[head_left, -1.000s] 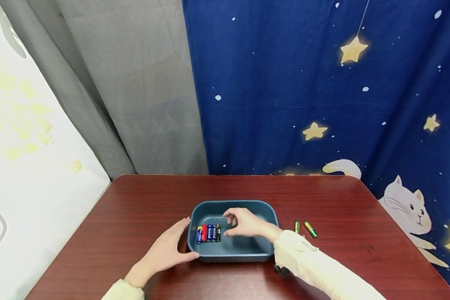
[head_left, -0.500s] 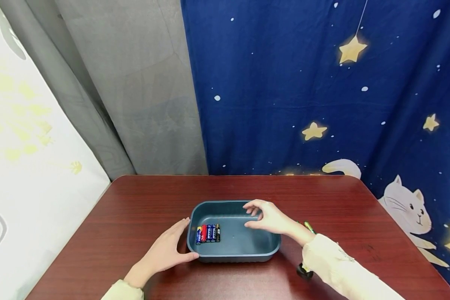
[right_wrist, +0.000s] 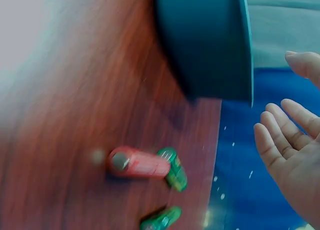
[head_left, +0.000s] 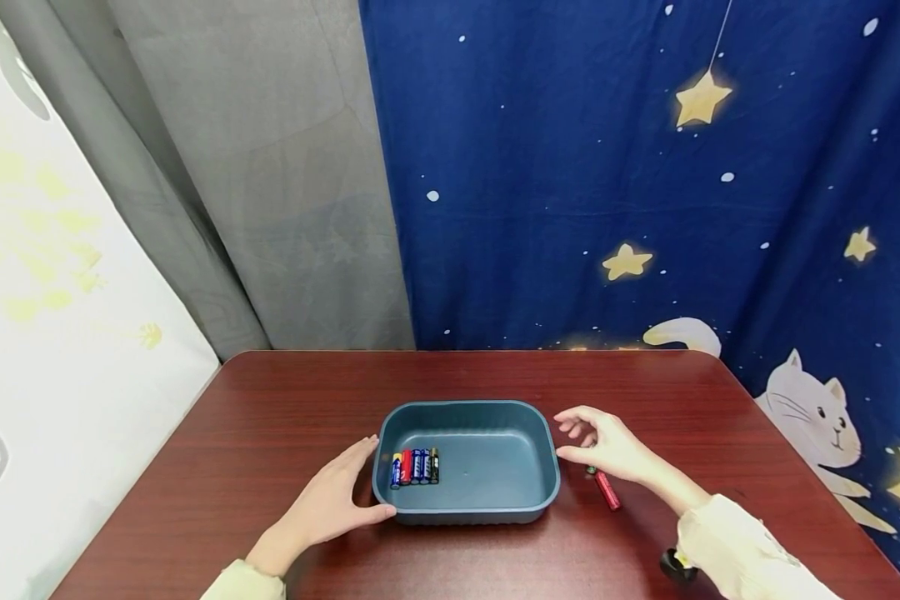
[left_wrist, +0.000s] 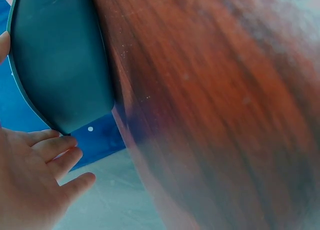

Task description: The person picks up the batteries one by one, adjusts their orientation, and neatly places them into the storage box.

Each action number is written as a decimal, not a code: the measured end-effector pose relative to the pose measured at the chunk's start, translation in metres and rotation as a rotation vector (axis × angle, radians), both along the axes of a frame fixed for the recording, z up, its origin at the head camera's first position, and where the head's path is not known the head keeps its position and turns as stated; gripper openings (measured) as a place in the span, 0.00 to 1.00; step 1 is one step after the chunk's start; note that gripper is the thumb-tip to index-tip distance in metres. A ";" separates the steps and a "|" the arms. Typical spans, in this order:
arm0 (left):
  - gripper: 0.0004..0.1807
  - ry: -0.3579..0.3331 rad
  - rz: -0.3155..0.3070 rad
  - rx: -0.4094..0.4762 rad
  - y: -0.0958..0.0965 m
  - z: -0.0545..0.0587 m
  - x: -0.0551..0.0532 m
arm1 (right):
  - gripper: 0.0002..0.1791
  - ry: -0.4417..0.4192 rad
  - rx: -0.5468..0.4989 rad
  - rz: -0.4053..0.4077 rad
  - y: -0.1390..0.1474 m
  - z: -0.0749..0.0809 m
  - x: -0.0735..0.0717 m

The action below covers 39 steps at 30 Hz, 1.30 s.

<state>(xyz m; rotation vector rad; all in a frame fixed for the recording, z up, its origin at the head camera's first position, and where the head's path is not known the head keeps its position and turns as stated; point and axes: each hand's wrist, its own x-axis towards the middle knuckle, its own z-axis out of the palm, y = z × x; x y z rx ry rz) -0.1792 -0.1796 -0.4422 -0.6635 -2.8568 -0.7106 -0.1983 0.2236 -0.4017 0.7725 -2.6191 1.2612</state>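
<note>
A dark blue-grey plastic bin [head_left: 491, 471] stands mid-table, with several batteries [head_left: 416, 467] lined up side by side at its left end: blue, red and black ones. My left hand [head_left: 326, 500] rests at the bin's left end, fingers and thumb spread along the rim. Just beyond the right end hovers my right hand [head_left: 607, 446], fingers loosely bent and nothing between them. Below it a red battery [head_left: 607, 490] lies on the table. In the right wrist view, one green battery [right_wrist: 175, 174] lies against the red battery's far end and another green battery [right_wrist: 162, 219] lies apart.
The reddish-brown wooden table [head_left: 292, 400] extends on all sides of the bin. Behind it hang a grey curtain [head_left: 292, 208] and a blue star-patterned curtain [head_left: 532, 208]. A white patterned cloth [head_left: 82, 375] hangs at the left.
My right hand has moved right, out of the bin and over the loose batteries, bringing the red one into sight. The left hand and the lined-up batteries have stayed put.
</note>
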 end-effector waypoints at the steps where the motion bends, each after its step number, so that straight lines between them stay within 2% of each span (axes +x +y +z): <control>1: 0.52 0.000 0.000 0.000 0.000 0.000 0.000 | 0.21 0.004 0.006 -0.007 0.005 -0.004 0.000; 8: 0.52 -0.001 0.000 0.004 0.000 0.000 0.000 | 0.21 0.022 -0.019 -0.031 0.038 -0.022 0.001; 12: 0.52 0.000 0.000 0.010 0.000 -0.001 0.000 | 0.21 0.014 0.001 -0.085 0.057 -0.027 0.002; 16: 0.52 -0.006 0.008 0.011 0.000 -0.002 0.000 | 0.21 -0.025 0.030 -0.139 0.074 -0.031 0.000; 20: 0.52 0.003 0.006 0.012 0.000 -0.003 -0.001 | 0.23 -0.089 0.056 -0.154 0.087 -0.037 -0.004; 26: 0.52 0.030 0.002 0.001 0.000 -0.004 -0.001 | 0.23 -0.147 0.100 -0.105 0.099 -0.048 -0.011; 32: 0.52 0.006 0.006 0.006 0.001 -0.003 0.000 | 0.27 -0.200 0.143 -0.037 0.104 -0.053 -0.016; 39: 0.52 -0.004 0.007 0.012 0.001 -0.001 0.000 | 0.29 -0.197 0.162 0.037 0.105 -0.055 -0.023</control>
